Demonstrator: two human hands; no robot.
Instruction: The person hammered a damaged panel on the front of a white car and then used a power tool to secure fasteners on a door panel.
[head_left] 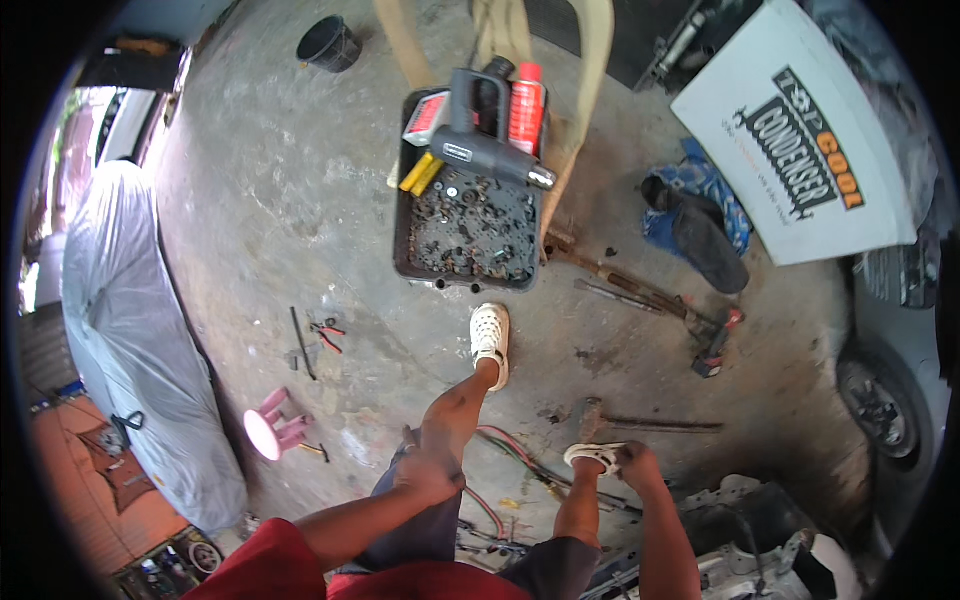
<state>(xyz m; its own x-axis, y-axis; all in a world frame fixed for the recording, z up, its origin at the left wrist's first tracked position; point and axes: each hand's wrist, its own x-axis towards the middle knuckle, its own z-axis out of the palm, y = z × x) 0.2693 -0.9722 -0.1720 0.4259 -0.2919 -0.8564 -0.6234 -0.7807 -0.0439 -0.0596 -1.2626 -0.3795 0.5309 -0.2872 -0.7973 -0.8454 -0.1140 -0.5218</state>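
My left hand [430, 472] is blurred over my left knee, its fingers too smeared to read. My right hand [633, 462] hangs beside my right sandal [590, 458], fingers partly bent and dark; I cannot tell what, if anything, they hold. Ahead of my left foot, a black bin [404, 255] of small metal fasteners rests on or against a pale wooden frame [590, 60]. Across it lie a grey heat gun [480, 150], a red spray can [525, 115], a dark bottle, a red-white box and yellow-handled items. A long-shafted hammer [665, 426] lies by my right foot.
A pink stool [262, 435], pliers [328, 335], red cordless tool [715, 350] and hoses lie on the concrete floor. A covered vehicle [140, 320] is left; a white signboard [770, 130], bundled cloth and a car wheel [868, 405] are right. A black bucket [330, 45] stands behind.
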